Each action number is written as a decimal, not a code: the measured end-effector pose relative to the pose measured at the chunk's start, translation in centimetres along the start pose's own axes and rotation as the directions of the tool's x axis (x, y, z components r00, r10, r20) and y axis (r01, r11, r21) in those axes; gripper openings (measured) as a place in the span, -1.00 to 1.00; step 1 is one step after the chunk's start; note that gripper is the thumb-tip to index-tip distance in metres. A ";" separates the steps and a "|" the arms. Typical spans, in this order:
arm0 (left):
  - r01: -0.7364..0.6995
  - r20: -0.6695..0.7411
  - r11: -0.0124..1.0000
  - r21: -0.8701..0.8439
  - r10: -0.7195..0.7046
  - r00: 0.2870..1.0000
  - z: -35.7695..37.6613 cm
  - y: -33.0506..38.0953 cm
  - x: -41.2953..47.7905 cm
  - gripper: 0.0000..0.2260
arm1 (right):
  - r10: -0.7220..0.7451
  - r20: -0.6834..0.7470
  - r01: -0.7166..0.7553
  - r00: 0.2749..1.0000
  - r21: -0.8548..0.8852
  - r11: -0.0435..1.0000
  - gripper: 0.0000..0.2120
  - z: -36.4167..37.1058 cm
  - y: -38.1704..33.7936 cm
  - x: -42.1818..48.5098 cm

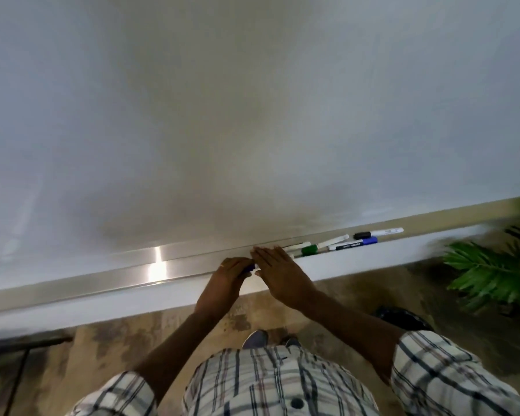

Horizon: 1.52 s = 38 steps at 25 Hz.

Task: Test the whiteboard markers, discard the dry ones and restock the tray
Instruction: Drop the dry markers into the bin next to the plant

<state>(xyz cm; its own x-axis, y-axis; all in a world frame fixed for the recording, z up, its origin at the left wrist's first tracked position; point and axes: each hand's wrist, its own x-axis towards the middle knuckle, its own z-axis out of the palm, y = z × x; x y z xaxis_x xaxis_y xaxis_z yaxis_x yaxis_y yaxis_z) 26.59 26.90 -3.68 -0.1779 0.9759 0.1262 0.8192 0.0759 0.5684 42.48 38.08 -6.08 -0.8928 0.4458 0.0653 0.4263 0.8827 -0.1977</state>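
Under the wide glossy white whiteboard [252, 115], the long brushed-metal tray [126, 274] holds several white-barrelled capped markers [354, 243], right of the hands. The left hand [231, 270] curls round a blue-ended marker [250, 268]. The right hand [278, 268], fingers straight, presses against its end. This is probably recapping, so push squarely along the barrel.

You get soft, dim light: a broad grey shadow falls across the whiteboard [252, 115], one bright glare streak hits the metal tray [117, 276], and the plant [493, 274] smears at your bowed right edge.
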 end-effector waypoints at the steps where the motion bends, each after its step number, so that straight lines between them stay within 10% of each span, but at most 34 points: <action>1: 0.020 -0.028 1.000 0.004 -0.020 0.999 -0.1 0.3 -0.5 -0.74 | -0.030 -0.002 0.030 1.000 0.008 1.000 -0.46 -0.4 0.4 0.1; 8: 0.184 -0.111 0.983 0.002 -0.183 0.977 -0.4 1.9 -2.5 -0.66 | -0.176 -0.074 0.174 0.982 -0.038 0.984 -0.79 -2.9 1.0 0.1; 25: -0.292 -0.084 0.956 0.017 0.293 0.953 -14.6 -1.8 -4.0 -0.71 | -0.043 -0.036 0.041 0.998 -0.047 0.998 -0.68 -12.2 -9.2 2.5; 38: -0.131 -0.358 0.894 -0.429 -0.035 0.933 -27.2 -6.2 -8.5 -0.80 | 0.305 -0.291 -0.095 0.907 0.562 0.821 -0.78 -17.2 -25.3 6.9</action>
<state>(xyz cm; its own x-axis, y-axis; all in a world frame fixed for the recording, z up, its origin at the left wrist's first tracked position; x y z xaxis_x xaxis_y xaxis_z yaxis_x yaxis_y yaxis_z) 8.19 12.55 13.83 -0.3895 0.8348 0.3892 0.5219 -0.1482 0.8401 28.03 21.37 16.24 -0.6371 0.7166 0.2839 0.3532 0.5989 -0.7187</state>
